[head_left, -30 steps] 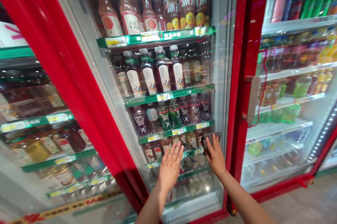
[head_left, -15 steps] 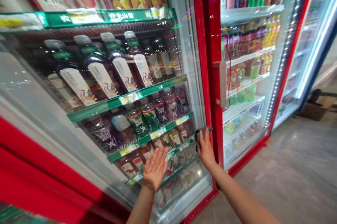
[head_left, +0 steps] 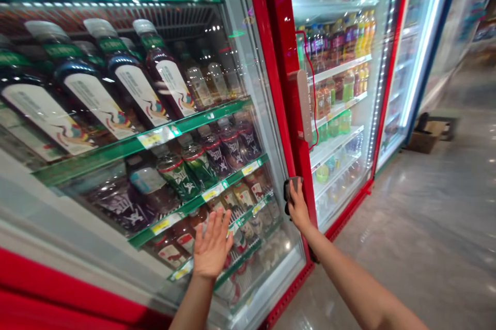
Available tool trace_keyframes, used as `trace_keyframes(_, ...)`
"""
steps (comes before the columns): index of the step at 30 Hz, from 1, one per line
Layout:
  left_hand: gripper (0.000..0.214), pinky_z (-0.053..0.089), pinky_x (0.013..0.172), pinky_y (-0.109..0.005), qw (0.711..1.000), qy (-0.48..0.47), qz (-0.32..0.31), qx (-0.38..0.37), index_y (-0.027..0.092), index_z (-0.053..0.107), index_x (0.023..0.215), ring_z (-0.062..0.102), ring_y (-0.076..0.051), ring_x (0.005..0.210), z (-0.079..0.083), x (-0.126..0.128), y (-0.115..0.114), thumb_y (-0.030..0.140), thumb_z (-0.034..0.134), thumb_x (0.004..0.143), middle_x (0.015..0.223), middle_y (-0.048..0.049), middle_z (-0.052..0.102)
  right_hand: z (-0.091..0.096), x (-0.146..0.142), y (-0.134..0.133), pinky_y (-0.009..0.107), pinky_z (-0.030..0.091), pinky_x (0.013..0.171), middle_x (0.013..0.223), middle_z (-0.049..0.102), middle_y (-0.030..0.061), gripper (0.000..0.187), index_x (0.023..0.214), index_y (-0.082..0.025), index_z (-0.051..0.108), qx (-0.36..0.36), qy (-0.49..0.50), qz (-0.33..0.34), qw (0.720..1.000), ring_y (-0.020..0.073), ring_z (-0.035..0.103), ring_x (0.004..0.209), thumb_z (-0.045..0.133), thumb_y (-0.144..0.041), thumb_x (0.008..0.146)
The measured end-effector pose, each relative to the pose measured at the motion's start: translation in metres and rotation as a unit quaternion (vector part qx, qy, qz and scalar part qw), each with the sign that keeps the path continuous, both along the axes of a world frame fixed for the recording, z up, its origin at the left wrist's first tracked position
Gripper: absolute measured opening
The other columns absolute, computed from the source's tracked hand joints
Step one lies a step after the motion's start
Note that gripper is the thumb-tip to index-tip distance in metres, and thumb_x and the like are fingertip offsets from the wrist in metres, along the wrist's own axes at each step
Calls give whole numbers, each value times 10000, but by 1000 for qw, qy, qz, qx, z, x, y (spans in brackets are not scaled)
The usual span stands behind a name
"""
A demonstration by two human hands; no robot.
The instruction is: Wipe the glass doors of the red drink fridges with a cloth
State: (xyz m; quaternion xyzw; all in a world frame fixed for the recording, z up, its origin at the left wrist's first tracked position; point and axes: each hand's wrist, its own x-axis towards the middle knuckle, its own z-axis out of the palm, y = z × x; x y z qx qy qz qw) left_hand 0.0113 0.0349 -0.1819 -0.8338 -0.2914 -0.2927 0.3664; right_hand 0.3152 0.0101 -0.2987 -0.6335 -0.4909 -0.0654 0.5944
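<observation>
My left hand (head_left: 212, 247) is stretched out flat, fingers a little apart, at the glass front of a drinks fridge; I cannot tell whether the palm touches the glass. Farther right, my right hand (head_left: 299, 210) presses a dark grey cloth (head_left: 287, 190) against the red door frame (head_left: 276, 131), at its inner edge beside the glass. Its fingers lie over the cloth, and part of the cloth is hidden beneath them. Behind the glass, dark bottles with white labels (head_left: 134, 92) stand on a green-edged shelf (head_left: 201, 118), and smaller bottles (head_left: 178, 177) fill the shelves below.
A white power strip (head_left: 304, 105) with a red cord (head_left: 314, 87) is fixed between the fridges. A second lit fridge (head_left: 343, 77) stands to the right. On the shiny floor (head_left: 403, 226) sits a cardboard box (head_left: 426, 136) farther back.
The view has shifted closer and to the right, so the fridge contents sit further left. My right hand and the cloth remain at the door frame, and my left hand remains flat at the glass.
</observation>
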Motion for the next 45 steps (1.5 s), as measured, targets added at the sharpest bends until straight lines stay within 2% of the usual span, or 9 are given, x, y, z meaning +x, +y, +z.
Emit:
trace_keyframes(8,709,-87,1275,-379,999,-6,-10,-30,233,206,1603,32,-135,1558,1,2,-4,333,515,973,1638,-52,268,57,17,10,498,218,1247,1709,-41,-29,750,1602,-333,223,37,-8,10,999,236,27,1568,456,-186,904)
trace_keyframes(11,721,-100,1271,-387,999,-6,-10,-45,238,194,1606,38,-143,1559,-1,3,-3,343,522,972,1638,-60,270,26,12,3,517,247,1234,1713,-7,13,754,1607,-318,205,4,29,4,1000,264,62,1568,513,-309,919)
trace_keyframes(15,715,-125,1265,-383,998,-4,-13,-62,236,176,1609,-1,-137,1558,-3,3,-3,330,505,981,1654,-50,236,-11,7,-1,558,237,1229,1709,69,58,814,1623,-273,117,-19,78,-22,997,261,84,1567,449,-222,881)
trace_keyframes(21,801,-141,1263,-431,993,-11,-25,-111,246,105,1617,-28,-175,1563,-5,4,-5,274,545,949,1678,-38,102,49,13,18,530,180,1258,1708,-61,-23,857,1624,-309,101,6,14,-32,999,252,-10,1571,427,-136,850)
trace_keyframes(23,839,-127,1266,-467,992,-13,-20,-123,258,79,1617,10,-204,1566,-6,4,-6,254,560,930,1675,-46,100,53,2,16,554,190,1252,1699,-121,-41,870,1624,-328,79,0,-21,-43,999,285,-34,1567,432,-122,856)
trace_keyframes(30,843,-155,1259,-411,993,-6,-8,-116,253,58,1616,-9,-168,1558,-5,4,-9,251,554,934,1665,-42,124,-22,-44,-1,673,255,1181,1689,-173,32,927,1596,-345,-140,-33,29,-49,998,327,-62,1556,388,-78,882)
trace_keyframes(37,801,-186,1245,-377,995,4,1,-102,240,88,1618,-51,-142,1548,-5,4,-10,270,540,957,1663,-42,132,30,-76,6,638,259,1196,1689,-167,37,830,1612,-334,-81,-23,-11,-41,999,317,-86,1554,410,-175,961)
trace_keyframes(42,835,-189,1247,-386,997,14,9,-80,228,80,1618,-80,-145,1545,-7,3,-10,272,568,942,1659,-37,147,-17,-96,-30,690,264,1176,1699,-2,-27,983,1587,-467,90,-78,-215,70,971,316,23,1558,430,43,817)
trace_keyframes(45,846,-202,1240,-395,995,22,22,-90,225,54,1617,-74,-149,1544,-9,3,-10,277,562,942,1659,-41,144,-32,-76,-32,667,310,1164,1696,-42,-34,1040,1585,-468,77,-72,-165,58,982,300,20,1554,367,90,757)
